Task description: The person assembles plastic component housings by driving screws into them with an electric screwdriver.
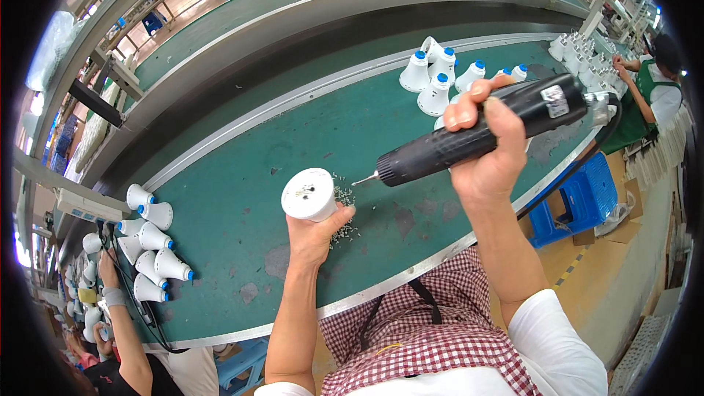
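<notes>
My left hand is wrapped round a white flared plastic housing, its round end face turned up with small dark holes in the middle. In my right hand is a black electric screwdriver, held nearly level and pointing left. Its thin bit ends just right of the housing, apart from it, above a scatter of tiny screws on the green bench. Whether a screw sits on the bit is too small to tell. The screws lie beside and partly behind my left hand.
White housings with blue tips stand beyond the screwdriver; others lie at left. A cable trails off the screwdriver. A co-worker's arm reaches in at left; another person works far right. A blue plastic stool stands below the bench edge.
</notes>
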Motion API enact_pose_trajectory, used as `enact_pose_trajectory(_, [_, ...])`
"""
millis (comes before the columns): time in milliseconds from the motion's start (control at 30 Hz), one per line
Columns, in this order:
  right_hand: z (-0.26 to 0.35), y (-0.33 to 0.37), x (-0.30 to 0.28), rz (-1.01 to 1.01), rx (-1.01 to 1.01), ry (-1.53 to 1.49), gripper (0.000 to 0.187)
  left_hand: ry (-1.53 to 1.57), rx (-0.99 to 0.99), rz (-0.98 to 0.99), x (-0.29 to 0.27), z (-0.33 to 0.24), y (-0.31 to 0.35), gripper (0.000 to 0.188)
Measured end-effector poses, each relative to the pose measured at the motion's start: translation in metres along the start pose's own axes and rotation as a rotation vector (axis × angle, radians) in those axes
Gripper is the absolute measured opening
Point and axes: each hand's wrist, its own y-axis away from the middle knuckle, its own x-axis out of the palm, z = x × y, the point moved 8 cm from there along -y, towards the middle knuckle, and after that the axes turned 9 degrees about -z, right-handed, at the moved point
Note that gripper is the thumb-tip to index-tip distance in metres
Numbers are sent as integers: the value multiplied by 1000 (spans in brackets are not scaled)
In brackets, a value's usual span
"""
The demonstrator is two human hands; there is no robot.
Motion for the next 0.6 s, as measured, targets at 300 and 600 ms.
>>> enact_pose_trajectory(300, [-10, 1, 28, 74, 60, -13, 31, -423, 314, 133, 27, -12, 8, 76])
enact_pose_trajectory(600, [-23, 3, 38, 285, 15, 169, 29, -506, 310, 184, 31, -18, 12, 60])
